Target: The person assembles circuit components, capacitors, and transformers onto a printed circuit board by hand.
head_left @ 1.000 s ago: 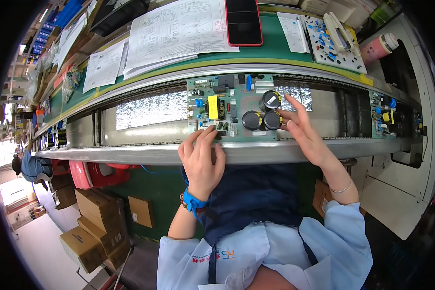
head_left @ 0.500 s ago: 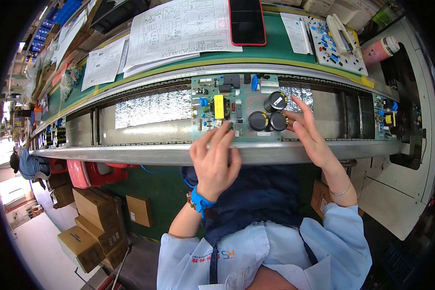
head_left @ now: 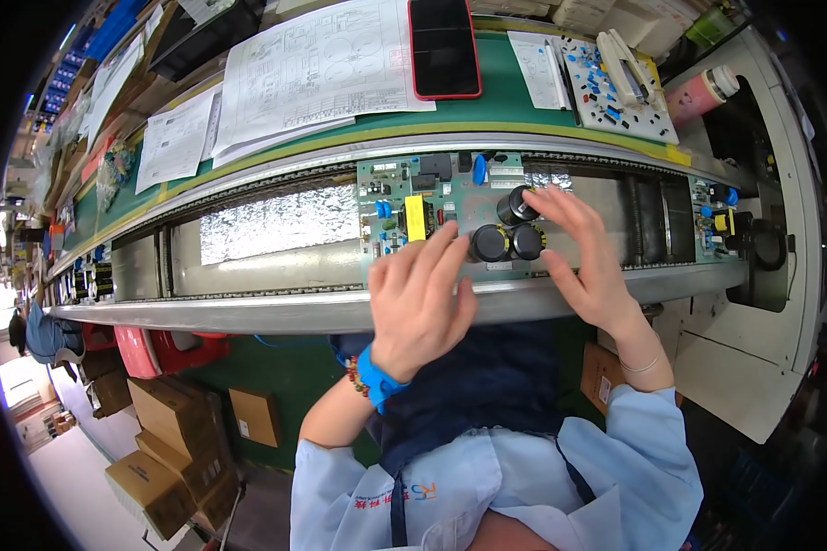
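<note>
A green circuit board (head_left: 473,202) lies across the rails of a conveyor in front of me. It carries a yellow transformer (head_left: 415,219), a blue disc part and a cluster of three black round capacitors (head_left: 490,243) on its right half. My left hand (head_left: 421,294) reaches over the board's near edge, fingers stretched out beside the transformer and the left capacitor; its fingertips hide part of the board. My right hand (head_left: 586,262) is spread at the right of the cluster. Its fingertips are at the top of the far capacitor (head_left: 516,206), with the thumb apart near the right one.
Beyond the rail (head_left: 276,314), a green bench holds printed drawings (head_left: 312,83), a red-edged phone (head_left: 444,50) and a white foam board (head_left: 616,96) with small loose parts. Another circuit board (head_left: 715,220) sits farther right on the conveyor. Cardboard boxes (head_left: 170,413) stand at lower left.
My right hand has moved up from beside the capacitors to the far one's top. My left hand has slid right, toward the capacitors. The whole view has shifted slightly.
</note>
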Tool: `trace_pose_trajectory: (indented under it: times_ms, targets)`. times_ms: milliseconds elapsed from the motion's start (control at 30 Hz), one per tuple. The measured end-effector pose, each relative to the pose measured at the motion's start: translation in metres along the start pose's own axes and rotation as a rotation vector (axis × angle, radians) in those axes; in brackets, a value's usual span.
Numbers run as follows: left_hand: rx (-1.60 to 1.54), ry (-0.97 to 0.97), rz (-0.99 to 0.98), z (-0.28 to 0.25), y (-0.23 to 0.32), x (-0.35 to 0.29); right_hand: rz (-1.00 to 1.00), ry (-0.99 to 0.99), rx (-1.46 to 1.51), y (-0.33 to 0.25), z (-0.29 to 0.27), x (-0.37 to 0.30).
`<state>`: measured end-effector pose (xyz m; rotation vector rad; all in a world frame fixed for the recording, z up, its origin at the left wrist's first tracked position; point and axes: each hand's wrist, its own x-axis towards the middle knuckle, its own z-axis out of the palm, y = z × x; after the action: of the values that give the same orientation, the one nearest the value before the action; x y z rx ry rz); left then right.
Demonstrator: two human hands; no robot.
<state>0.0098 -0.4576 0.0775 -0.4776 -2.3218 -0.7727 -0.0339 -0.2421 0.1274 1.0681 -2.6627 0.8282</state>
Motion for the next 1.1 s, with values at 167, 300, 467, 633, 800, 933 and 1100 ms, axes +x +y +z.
trace_pose_trajectory:
  times_ms: [167, 300, 467, 633, 800, 933, 1100]
  targets:
    - [-0.087, 0.357, 0.149, -0.021, -0.036, 0.043, 0.037, 0.016, -0.064, 0.000, -0.001, 0.001]
    - [-0.156, 0.534, 0.081, -0.009, -0.070, 0.088, 0.074, 0.017, -0.108, -0.007, -0.006, 0.009]
    - [-0.187, 0.542, -0.084, 0.026, -0.111, 0.085, -0.121, -0.051, -0.052, -0.019, -0.005, 0.005]
    - [-0.258, 0.549, -0.084, 0.028, -0.114, 0.086, -0.070, -0.135, -0.052, -0.012, -0.003, -0.004]
    - [-0.267, 0.528, -0.056, 0.028, -0.117, 0.083, 0.029, -0.112, 0.073, 0.005, -0.018, 0.022]
    - [-0.282, 0.519, -0.059, 0.028, -0.116, 0.084, 0.151, -0.066, 0.076, 0.018, -0.013, 0.035]
    - [-0.226, 0.442, -0.073, 0.025, -0.118, 0.080, 0.228, 0.020, 0.031, 0.033, -0.016, 0.040]
